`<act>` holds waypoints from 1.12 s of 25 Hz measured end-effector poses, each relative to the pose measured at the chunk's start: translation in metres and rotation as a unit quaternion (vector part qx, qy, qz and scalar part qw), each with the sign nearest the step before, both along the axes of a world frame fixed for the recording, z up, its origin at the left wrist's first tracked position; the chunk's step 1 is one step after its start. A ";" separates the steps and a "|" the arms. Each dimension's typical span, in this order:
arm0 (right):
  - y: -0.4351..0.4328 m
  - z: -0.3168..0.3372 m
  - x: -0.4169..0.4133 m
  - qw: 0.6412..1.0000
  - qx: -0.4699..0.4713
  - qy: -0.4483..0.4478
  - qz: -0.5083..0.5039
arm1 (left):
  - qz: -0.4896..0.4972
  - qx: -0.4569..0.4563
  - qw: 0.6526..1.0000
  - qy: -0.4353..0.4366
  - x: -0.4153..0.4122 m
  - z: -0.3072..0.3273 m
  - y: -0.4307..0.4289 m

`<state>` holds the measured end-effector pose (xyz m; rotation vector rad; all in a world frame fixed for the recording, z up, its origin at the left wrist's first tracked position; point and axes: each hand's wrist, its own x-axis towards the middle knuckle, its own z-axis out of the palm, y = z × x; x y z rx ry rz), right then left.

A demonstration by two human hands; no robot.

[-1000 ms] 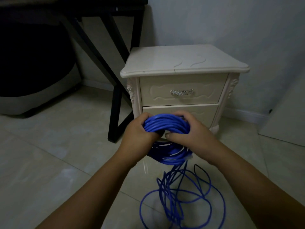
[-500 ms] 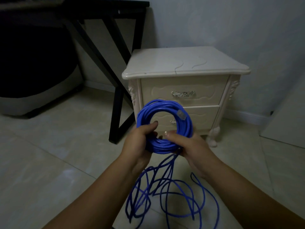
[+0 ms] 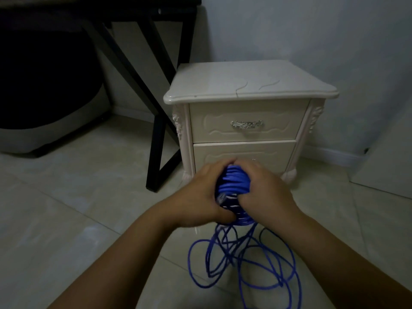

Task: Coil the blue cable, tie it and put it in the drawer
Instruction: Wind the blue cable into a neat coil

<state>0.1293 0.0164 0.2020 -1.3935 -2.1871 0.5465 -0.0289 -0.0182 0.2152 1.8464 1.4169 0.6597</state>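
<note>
A coil of blue cable is squeezed between my two hands in front of the cream nightstand. My left hand grips its left side, and a clear plug shows by the thumb. My right hand grips its right side, fingers curled over the top. Loose blue cable loops hang from the coil and lie on the tiled floor below. The nightstand's upper drawer with a silver handle is closed. The lower drawer is closed too, partly hidden behind my hands.
A black table with slanted legs stands left of the nightstand. A dark seat with a pale base fills the far left. A pale panel leans at the right wall. Glossy floor tiles lie all around.
The coil stood upright as an open ring half a second ago. Both hands have turned it edge-on, lowered it and closed in around it. The loose loops shifted right on the floor.
</note>
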 end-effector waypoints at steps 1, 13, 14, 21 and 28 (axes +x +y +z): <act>-0.001 -0.002 -0.003 0.999 0.020 -0.027 0.013 | 0.016 0.046 0.998 0.039 0.005 -0.008 0.000; 0.012 -0.001 0.008 0.957 -0.173 0.232 -0.004 | 0.253 0.020 0.933 -0.257 0.008 -0.010 0.008; 0.014 -0.005 0.009 0.940 -0.196 0.280 -0.009 | 0.263 0.007 0.915 -0.307 0.007 -0.009 0.008; 0.006 -0.029 -0.013 0.756 -0.328 0.565 -0.046 | 0.293 -0.076 0.766 -0.567 0.016 -0.013 0.011; 0.010 0.001 0.001 0.899 -0.184 0.389 -0.080 | 0.225 -0.059 0.903 -0.362 0.006 -0.006 0.010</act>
